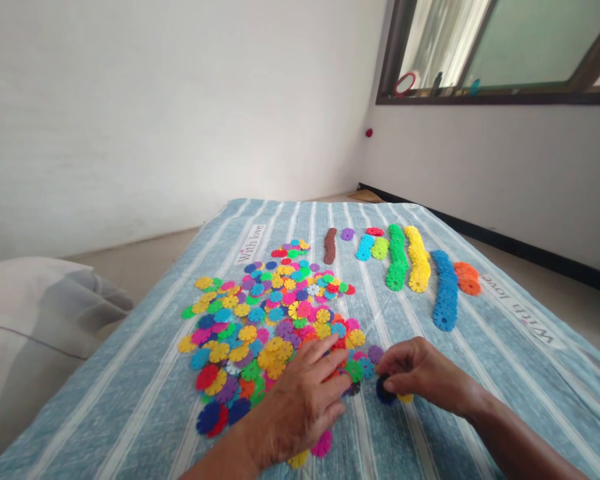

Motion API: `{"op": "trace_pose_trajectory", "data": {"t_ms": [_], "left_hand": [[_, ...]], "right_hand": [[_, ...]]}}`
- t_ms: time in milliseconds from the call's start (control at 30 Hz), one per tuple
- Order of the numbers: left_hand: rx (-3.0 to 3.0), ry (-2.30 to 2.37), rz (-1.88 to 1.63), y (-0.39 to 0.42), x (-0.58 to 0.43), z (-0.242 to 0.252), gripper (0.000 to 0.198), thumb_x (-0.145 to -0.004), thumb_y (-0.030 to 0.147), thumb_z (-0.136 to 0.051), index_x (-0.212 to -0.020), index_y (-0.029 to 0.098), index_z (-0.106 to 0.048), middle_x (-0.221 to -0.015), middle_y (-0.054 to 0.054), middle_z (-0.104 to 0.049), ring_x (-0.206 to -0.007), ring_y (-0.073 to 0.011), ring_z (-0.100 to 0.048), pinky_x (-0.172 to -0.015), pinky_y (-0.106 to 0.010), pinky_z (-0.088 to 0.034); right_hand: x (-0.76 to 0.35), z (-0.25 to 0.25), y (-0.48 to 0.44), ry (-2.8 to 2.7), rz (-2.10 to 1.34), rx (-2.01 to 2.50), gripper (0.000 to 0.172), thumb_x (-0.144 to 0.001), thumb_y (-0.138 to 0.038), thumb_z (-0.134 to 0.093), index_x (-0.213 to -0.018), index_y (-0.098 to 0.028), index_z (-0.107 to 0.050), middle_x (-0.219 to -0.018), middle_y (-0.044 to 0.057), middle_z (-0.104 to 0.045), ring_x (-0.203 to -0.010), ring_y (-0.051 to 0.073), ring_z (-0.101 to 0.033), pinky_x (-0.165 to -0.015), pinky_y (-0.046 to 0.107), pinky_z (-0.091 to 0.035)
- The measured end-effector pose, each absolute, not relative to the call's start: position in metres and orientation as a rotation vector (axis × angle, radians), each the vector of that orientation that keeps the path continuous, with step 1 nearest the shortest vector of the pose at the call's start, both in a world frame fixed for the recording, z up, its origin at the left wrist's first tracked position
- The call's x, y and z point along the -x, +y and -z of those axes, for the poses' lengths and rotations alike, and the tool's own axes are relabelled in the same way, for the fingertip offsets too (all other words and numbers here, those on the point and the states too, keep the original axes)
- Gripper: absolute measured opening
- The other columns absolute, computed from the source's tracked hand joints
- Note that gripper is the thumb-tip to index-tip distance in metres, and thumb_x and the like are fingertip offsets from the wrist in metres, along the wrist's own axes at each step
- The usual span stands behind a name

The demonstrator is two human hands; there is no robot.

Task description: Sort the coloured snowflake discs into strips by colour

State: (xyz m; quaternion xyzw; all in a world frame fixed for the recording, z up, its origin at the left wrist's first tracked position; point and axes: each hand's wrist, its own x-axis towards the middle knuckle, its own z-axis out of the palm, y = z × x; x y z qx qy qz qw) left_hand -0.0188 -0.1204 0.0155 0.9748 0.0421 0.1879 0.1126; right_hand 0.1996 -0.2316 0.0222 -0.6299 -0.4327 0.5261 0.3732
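Head view showed a bed covered with a blue-and-white striped cloth [430,413], its near edge at the bottom of the frame. The right hand [420,373] sat near that edge, right of centre, fingers curled in a pinch on a dark blue flower-shaped plastic disc [384,392] held just above the cloth, with a yellow disc [406,398] peeking out beneath the fingers. The left hand [300,403] lay flat and spread, palm down, holding nothing, on the near end of the loose heap of many-coloured plastic discs [270,320]. The heap lay just left of the pinched disc, so the left hand was nearer to it. Toward the far right corner, sorted rows ran lengthwise away from the person: green [397,257], yellow [417,259], blue [445,290], well apart from both hands.
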Motion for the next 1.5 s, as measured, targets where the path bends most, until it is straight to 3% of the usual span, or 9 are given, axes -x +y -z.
{"op": "trace_pose_trajectory", "data": {"t_ms": [367, 600, 833, 1167, 1500], "left_hand": [[-2.927, 0.448, -0.848, -0.096, 0.025, -0.004, 0.007, -0.081, 0.015, -0.058, -0.085, 0.014, -0.063, -0.109, -0.012, -0.065, -0.113, -0.0295, -0.054, -0.094, -0.050, -0.050], [-2.975, 0.711, -1.004, -0.083, 0.028, 0.000, 0.014, -0.084, 0.015, -0.051, -0.082, 0.013, -0.065, -0.101, -0.013, -0.067, -0.102, -0.0288, -0.060, -0.088, -0.052, -0.051], [-2.887, 0.776, -1.062, -0.077, 0.032, -0.006, 0.019, -0.086, 0.015, -0.047, -0.079, 0.014, -0.065, -0.095, -0.011, -0.069, -0.096, -0.0245, -0.063, -0.083, -0.043, -0.054], [-2.846, 0.788, -1.101, -0.077, 0.034, -0.003, 0.021, -0.085, 0.011, -0.046, -0.082, 0.016, -0.066, -0.099, -0.009, -0.069, -0.101, -0.0229, -0.062, -0.089, -0.042, -0.054], [-2.820, 0.840, -1.020, -0.080, 0.033, 0.002, 0.012, -0.074, 0.014, -0.058, -0.084, 0.018, -0.064, -0.107, -0.010, -0.066, -0.106, -0.0277, -0.059, -0.089, -0.048, -0.053]], "right_hand": [[-0.211, -0.020, -0.206, -1.124, -1.220, 1.664, 0.012, -0.062, -0.015, -0.064, -0.072, -0.015, -0.070, -0.051, -0.005, -0.055, -0.048, 0.006, -0.047, -0.049, 0.019, -0.037], [-0.218, -0.016, -0.190, -1.106, -1.264, 1.629, 0.012, -0.059, -0.020, -0.065, -0.070, -0.015, -0.068, -0.051, -0.003, -0.060, -0.045, 0.007, -0.049, -0.043, 0.019, -0.034], [-0.224, -0.010, -0.186, -1.089, -1.297, 1.586, 0.015, -0.061, -0.022, -0.068, -0.074, -0.015, -0.068, -0.051, -0.004, -0.060, -0.043, 0.006, -0.047, -0.042, 0.019, -0.034], [-0.225, -0.012, -0.193, -1.009, -1.320, 1.567, 0.021, -0.059, -0.027, -0.073, -0.075, -0.015, -0.068, -0.053, -0.003, -0.062, -0.046, 0.007, -0.051, -0.045, 0.020, -0.037], [-0.223, -0.012, -0.192, -0.962, -1.317, 1.537, 0.019, -0.059, -0.027, -0.074, -0.073, -0.016, -0.068, -0.051, -0.004, -0.060, -0.045, 0.007, -0.048, -0.044, 0.020, -0.035]]}}
